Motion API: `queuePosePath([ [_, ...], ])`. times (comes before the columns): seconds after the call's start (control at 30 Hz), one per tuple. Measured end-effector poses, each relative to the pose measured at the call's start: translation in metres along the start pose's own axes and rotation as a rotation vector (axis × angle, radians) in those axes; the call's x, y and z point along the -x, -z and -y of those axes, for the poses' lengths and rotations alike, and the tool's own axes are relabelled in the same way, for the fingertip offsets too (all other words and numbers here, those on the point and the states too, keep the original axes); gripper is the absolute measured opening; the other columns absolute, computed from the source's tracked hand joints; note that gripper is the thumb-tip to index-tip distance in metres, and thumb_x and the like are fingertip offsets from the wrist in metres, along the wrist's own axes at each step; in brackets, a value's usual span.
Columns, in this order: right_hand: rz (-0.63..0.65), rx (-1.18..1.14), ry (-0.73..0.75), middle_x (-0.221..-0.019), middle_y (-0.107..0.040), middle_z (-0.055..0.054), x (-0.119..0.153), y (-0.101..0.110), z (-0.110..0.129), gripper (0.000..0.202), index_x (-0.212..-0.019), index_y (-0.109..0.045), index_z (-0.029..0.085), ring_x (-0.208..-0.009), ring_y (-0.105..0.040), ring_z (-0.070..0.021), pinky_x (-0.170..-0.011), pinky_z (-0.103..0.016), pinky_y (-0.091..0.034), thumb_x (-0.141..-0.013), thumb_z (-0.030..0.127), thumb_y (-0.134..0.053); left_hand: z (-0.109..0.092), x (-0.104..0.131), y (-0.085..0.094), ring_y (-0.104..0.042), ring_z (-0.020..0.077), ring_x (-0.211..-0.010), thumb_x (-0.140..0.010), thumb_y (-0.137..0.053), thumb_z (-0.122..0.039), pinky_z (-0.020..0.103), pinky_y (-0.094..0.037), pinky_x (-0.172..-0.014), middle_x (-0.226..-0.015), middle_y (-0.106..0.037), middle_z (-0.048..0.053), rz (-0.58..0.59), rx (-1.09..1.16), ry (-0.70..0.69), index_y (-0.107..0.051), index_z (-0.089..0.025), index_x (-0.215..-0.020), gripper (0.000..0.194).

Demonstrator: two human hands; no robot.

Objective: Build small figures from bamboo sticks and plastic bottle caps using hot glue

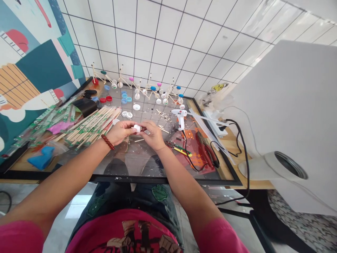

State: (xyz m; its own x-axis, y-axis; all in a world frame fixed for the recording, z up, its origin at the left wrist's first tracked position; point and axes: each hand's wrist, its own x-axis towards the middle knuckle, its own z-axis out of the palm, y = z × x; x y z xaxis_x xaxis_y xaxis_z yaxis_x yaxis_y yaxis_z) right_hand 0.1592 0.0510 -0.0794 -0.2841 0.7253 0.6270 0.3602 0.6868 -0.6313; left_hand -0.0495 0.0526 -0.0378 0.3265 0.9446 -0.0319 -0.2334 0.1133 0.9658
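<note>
Between my two hands, over the middle of the glass-topped table, is a small white cap-like piece. My left hand pinches it from the left, fingers closed. The fingers of my right hand are closed at its right side, with a small dark bit between them that is too small to name. White caps lie just beyond my left hand, and another white cap sits farther back. Small wooden stick pieces are scattered right of my hands.
Stick-and-cap models stand along the back. A white glue gun, yellow cutter and red-handled pliers lie right. Wrapped sticks and a blue lump lie left. A black cable hangs at the right edge.
</note>
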Motion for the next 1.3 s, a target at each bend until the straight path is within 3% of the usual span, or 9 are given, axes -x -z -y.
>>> queuePosePath([
  [0.13, -0.032, -0.014, -0.010, -0.117, -0.079, -0.008, 0.000, 0.000, 0.000, 0.024, -0.122, -0.082, 0.025, -0.093, -0.076, -0.0229, -0.095, -0.043, -0.068, -0.098, 0.024, -0.077, -0.002, 0.001, -0.003, -0.082, 0.0265, -0.097, -0.054, -0.112, -0.035, 0.044, -0.065, -0.100, -0.099, -0.088, 0.010, 0.000, 0.001, -0.013, -0.091, -0.017, -0.098, 0.052],
  [0.3, -0.061, 0.030, -0.042, -0.122, -0.078, -0.008, -0.001, 0.002, 0.001, 0.027, -0.121, -0.079, 0.027, -0.096, -0.076, -0.0227, -0.099, -0.042, -0.068, -0.096, 0.019, -0.075, -0.006, 0.002, -0.008, -0.083, 0.0330, -0.106, -0.067, -0.106, -0.048, 0.050, -0.068, -0.101, -0.101, -0.088, 0.014, 0.001, 0.081, 0.002, -0.089, -0.016, -0.092, 0.045],
  [0.43, -0.048, 0.056, -0.052, -0.123, -0.078, -0.008, -0.001, 0.002, 0.002, 0.035, -0.129, -0.078, 0.027, -0.097, -0.077, -0.0236, -0.101, -0.044, -0.068, -0.095, 0.020, -0.078, -0.008, 0.003, -0.007, -0.084, 0.0320, -0.103, -0.069, -0.106, -0.038, 0.046, -0.069, -0.094, -0.102, -0.088, 0.015, -0.024, 0.064, 0.055, -0.090, -0.014, -0.092, 0.037],
  [0.57, -0.045, 0.043, -0.074, -0.123, -0.080, -0.010, -0.001, 0.002, 0.000, 0.044, -0.138, -0.077, 0.028, -0.097, -0.077, -0.0243, -0.100, -0.043, -0.069, -0.095, 0.025, -0.082, -0.010, 0.005, -0.008, -0.084, 0.0313, -0.106, -0.064, -0.108, -0.029, 0.045, -0.069, -0.095, -0.109, -0.089, 0.016, -0.047, 0.100, 0.040, -0.092, -0.013, -0.100, 0.042],
  [0.77, 0.016, -0.005, -0.072, -0.118, -0.080, -0.007, -0.001, 0.004, -0.002, 0.031, -0.130, -0.084, 0.030, -0.096, -0.077, -0.0228, -0.100, -0.041, -0.069, -0.100, 0.031, -0.081, -0.010, 0.004, -0.009, -0.083, 0.0283, -0.097, -0.056, -0.111, -0.026, 0.046, -0.068, -0.097, -0.094, -0.088, 0.012, -0.083, 0.111, 0.060, -0.091, -0.014, -0.089, 0.040],
  [0.93, 0.039, -0.014, -0.096, -0.111, -0.081, -0.007, -0.001, 0.005, 0.000, 0.026, -0.126, -0.086, 0.030, -0.093, -0.076, -0.0234, -0.096, -0.042, -0.069, -0.101, 0.037, -0.081, -0.009, 0.005, -0.010, -0.082, 0.0261, -0.090, -0.052, -0.112, -0.028, 0.045, -0.069, -0.093, -0.093, -0.088, 0.012, -0.096, 0.109, 0.056, -0.090, -0.014, -0.085, 0.042],
  [1.1, 0.049, 0.019, -0.084, -0.105, -0.079, -0.007, -0.002, 0.003, -0.004, 0.029, -0.128, -0.085, 0.028, -0.090, -0.073, -0.0225, -0.091, -0.041, -0.068, -0.104, 0.044, -0.079, -0.006, 0.003, -0.010, -0.080, 0.0243, -0.086, -0.061, -0.110, -0.031, 0.043, -0.070, -0.090, -0.090, -0.086, 0.011, -0.084, 0.113, 0.071, -0.090, -0.013, -0.091, 0.041],
  [1.2, 0.044, 0.055, -0.090, -0.101, -0.076, -0.006, -0.002, 0.004, -0.006, 0.030, -0.128, -0.084, 0.027, -0.088, -0.071, -0.0213, -0.087, -0.038, -0.067, -0.105, 0.046, -0.080, -0.006, 0.002, -0.007, -0.082, 0.0255, -0.093, -0.068, -0.108, -0.033, 0.046, -0.070, -0.093, -0.101, -0.087, 0.012, -0.086, 0.111, 0.036, -0.091, -0.015, -0.103, 0.043],
  [1.3, 0.032, 0.070, -0.091, -0.096, -0.073, -0.004, -0.002, 0.005, -0.006, 0.029, -0.125, -0.083, 0.026, -0.086, -0.070, -0.0197, -0.085, -0.034, -0.065, -0.105, 0.048, -0.081, -0.007, 0.002, -0.003, -0.082, 0.0279, -0.107, -0.063, -0.110, -0.030, 0.045, -0.067, -0.100, -0.116, -0.088, 0.014, -0.021, 0.082, -0.005, -0.092, -0.016, -0.107, 0.049],
])
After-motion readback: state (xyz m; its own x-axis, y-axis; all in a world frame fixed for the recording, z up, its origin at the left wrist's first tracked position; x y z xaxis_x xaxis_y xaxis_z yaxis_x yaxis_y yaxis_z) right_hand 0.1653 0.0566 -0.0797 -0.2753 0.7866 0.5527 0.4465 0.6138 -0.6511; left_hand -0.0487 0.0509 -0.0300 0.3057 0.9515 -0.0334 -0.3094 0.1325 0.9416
